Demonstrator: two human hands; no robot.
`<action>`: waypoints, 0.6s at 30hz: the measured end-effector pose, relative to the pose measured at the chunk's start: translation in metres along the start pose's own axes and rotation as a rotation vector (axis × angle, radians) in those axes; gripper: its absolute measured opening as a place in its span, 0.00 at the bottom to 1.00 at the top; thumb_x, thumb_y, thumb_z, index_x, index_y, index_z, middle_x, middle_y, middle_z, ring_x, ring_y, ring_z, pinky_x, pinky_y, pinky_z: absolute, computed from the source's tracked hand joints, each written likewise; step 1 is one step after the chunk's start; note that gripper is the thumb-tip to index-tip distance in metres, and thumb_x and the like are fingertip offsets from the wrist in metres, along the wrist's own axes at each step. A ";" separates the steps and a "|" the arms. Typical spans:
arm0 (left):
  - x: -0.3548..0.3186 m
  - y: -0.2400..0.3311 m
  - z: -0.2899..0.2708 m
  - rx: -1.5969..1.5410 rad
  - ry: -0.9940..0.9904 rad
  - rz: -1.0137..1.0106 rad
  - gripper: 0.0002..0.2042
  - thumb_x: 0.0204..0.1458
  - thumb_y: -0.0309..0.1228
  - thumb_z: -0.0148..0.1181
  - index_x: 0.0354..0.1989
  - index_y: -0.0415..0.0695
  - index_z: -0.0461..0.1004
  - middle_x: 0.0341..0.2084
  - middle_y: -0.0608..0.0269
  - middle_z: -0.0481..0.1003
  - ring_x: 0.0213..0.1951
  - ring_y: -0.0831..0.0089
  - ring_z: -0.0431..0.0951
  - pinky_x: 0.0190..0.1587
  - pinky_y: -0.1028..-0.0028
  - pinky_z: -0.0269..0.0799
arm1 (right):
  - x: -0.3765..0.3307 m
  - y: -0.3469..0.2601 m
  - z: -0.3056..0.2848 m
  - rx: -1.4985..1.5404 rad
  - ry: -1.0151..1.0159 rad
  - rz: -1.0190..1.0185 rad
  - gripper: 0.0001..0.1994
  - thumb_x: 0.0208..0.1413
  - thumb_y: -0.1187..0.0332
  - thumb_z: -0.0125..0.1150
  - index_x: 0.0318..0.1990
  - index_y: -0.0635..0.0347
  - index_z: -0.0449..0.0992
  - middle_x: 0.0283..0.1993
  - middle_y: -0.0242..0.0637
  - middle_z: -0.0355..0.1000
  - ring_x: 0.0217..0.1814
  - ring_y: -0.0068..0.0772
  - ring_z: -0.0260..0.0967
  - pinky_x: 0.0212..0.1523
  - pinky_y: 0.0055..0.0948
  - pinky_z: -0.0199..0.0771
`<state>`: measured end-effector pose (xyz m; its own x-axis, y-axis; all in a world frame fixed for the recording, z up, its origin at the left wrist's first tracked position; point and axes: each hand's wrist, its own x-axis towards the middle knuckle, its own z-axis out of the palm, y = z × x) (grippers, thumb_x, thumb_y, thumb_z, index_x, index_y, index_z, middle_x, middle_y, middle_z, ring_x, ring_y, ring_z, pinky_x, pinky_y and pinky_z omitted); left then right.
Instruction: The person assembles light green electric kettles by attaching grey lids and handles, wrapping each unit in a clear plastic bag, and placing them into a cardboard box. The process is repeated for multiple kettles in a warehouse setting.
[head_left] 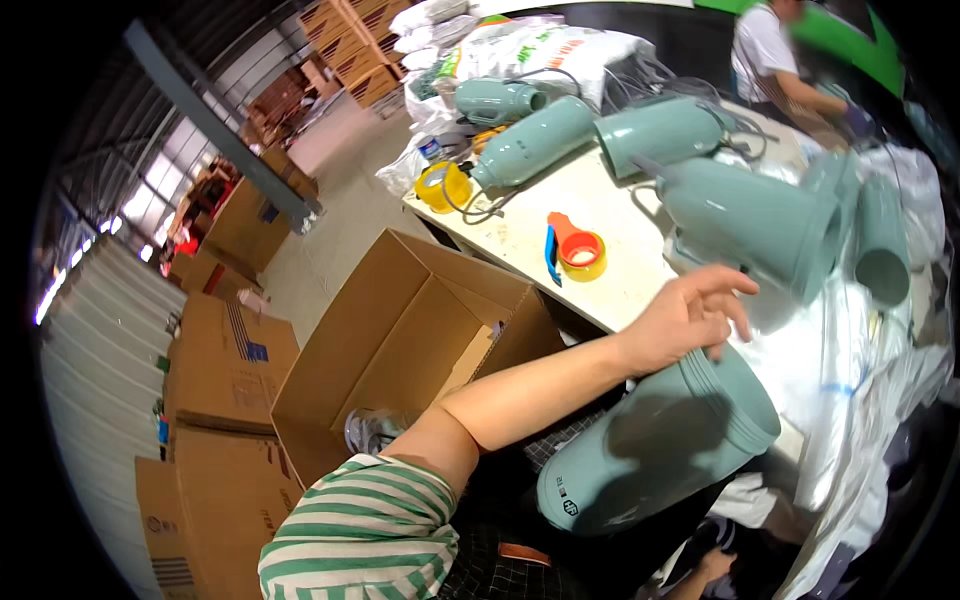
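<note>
My left hand point(690, 312) reaches across from the left with its fingers apart, above the threaded rim of a large grey-green plastic cylinder point(640, 450). It seems to hold nothing; whether its fingertips touch the rim I cannot tell. The cylinder lies tilted in front of my body, its open threaded end pointing up and right. Low at the right edge of my lap, part of my right hand point(712, 566) shows near a dark loop; its fingers are mostly hidden. Several similar grey-green housings, one of them a jug-shaped body point(745, 215), lie on the white table point(520, 245).
An open cardboard box point(350, 340) stands left of my arm, with clear plastic items inside. A tape roll point(580, 250) with a red holder, a blue cutter point(552, 255) and a yellow tape roll point(442, 187) lie on the table. Clear plastic bags point(840, 400) cover the right side. A co-worker point(790, 70) sits opposite.
</note>
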<state>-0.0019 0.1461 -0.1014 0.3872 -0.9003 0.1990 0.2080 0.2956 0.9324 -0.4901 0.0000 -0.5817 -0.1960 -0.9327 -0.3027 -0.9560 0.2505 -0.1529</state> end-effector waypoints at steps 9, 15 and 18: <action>0.003 -0.020 -0.015 0.111 -0.185 -0.264 0.42 0.55 0.44 0.64 0.74 0.42 0.50 0.69 0.45 0.59 0.71 0.60 0.57 0.71 0.60 0.51 | -0.161 -0.157 -0.327 0.269 0.825 -0.652 0.34 0.52 0.44 0.72 0.49 0.72 0.76 0.43 0.54 0.76 0.42 0.56 0.74 0.46 0.47 0.75; -0.009 0.013 -0.006 -0.043 -0.268 -0.018 0.56 0.41 0.59 0.75 0.73 0.46 0.47 0.61 0.50 0.64 0.66 0.63 0.61 0.67 0.65 0.56 | -0.219 -0.306 -0.379 1.043 0.356 -1.594 0.36 0.56 0.37 0.58 0.54 0.65 0.70 0.52 0.51 0.65 0.57 0.53 0.63 0.62 0.54 0.61; -0.026 0.033 -0.023 0.020 -0.223 0.010 0.55 0.39 0.60 0.76 0.70 0.47 0.50 0.55 0.55 0.66 0.61 0.66 0.64 0.64 0.68 0.59 | -0.280 -0.349 -0.357 1.506 -0.296 -1.219 0.41 0.59 0.37 0.56 0.70 0.58 0.59 0.68 0.50 0.60 0.68 0.48 0.61 0.68 0.45 0.61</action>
<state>0.0156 0.1866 -0.0832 0.1801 -0.9464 0.2683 0.1865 0.3006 0.9353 -0.1796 0.0812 -0.1079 0.5045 -0.7248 0.4692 0.4346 -0.2564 -0.8634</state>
